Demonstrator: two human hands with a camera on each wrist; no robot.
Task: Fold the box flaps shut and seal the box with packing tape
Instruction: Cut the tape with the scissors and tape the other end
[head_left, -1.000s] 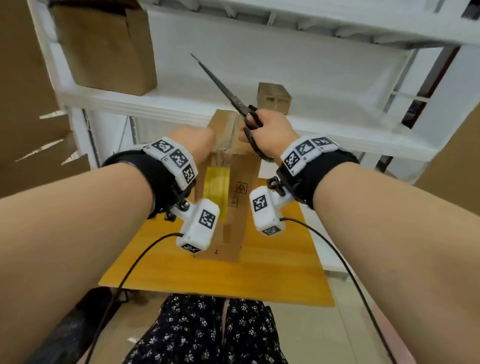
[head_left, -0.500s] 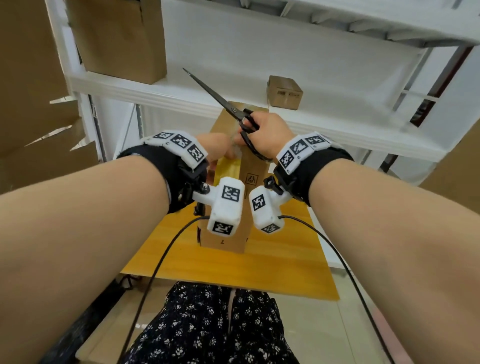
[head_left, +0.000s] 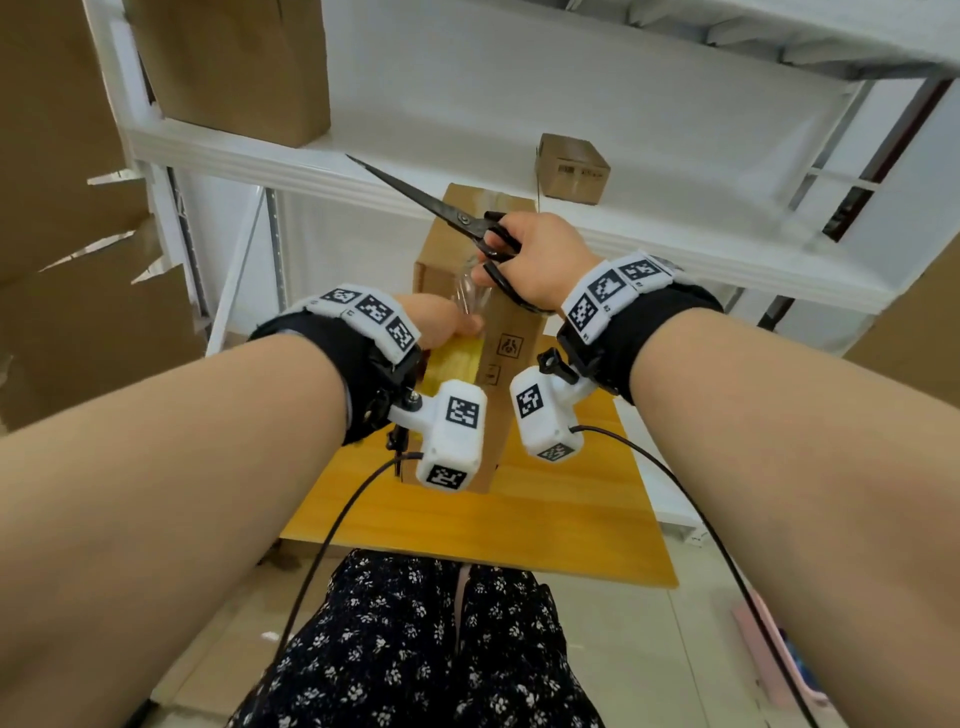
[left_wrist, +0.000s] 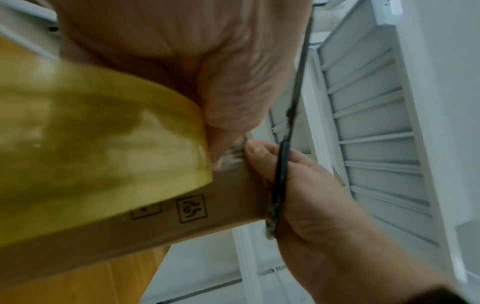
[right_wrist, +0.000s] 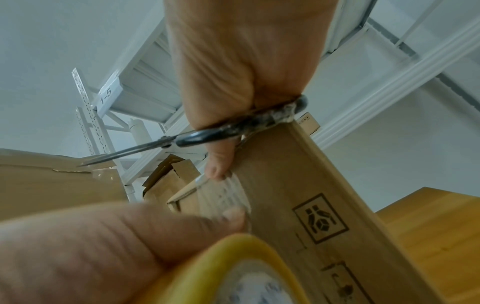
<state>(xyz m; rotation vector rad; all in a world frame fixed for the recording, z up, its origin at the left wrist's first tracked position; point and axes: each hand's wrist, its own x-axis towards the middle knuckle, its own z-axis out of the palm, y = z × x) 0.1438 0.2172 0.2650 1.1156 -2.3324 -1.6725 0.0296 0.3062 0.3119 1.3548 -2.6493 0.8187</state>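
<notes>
Fingers (right_wrist: 221, 164) of the right hand (head_left: 540, 260) go through the loops of black scissors (head_left: 467, 223), and the thumb tip also presses a strip of clear tape (right_wrist: 228, 195) against the box (head_left: 514, 322). The scissor blades are closed and point up and away to the left, toward the white shelf (head_left: 311, 161).

The left hand (head_left: 441, 322) is wrapped around a yellow tape roll (left_wrist: 103, 144), holding it just beside the box. Its thumb tip (right_wrist: 233, 218) touches the clear strip too. The strip runs from the roll up to the right thumb, stretched between the two hands and lying on the cardboard.

The box is tall and brown. It stands upright on the orange wooden desk (head_left: 545, 530), right between both hands. It has small black printed signs on its side. Whether its top flaps are fully closed is hard to tell, since the hands are in the way.

Farther out, a small brown box (head_left: 571, 169) sits on the white shelf behind, and a big cardboard box (head_left: 234, 67) sits on the same shelf to the left. More flat cardboard (head_left: 67, 260) leans at the far left. Below the desk is dark cloth with little white flowers (head_left: 415, 649).
</notes>
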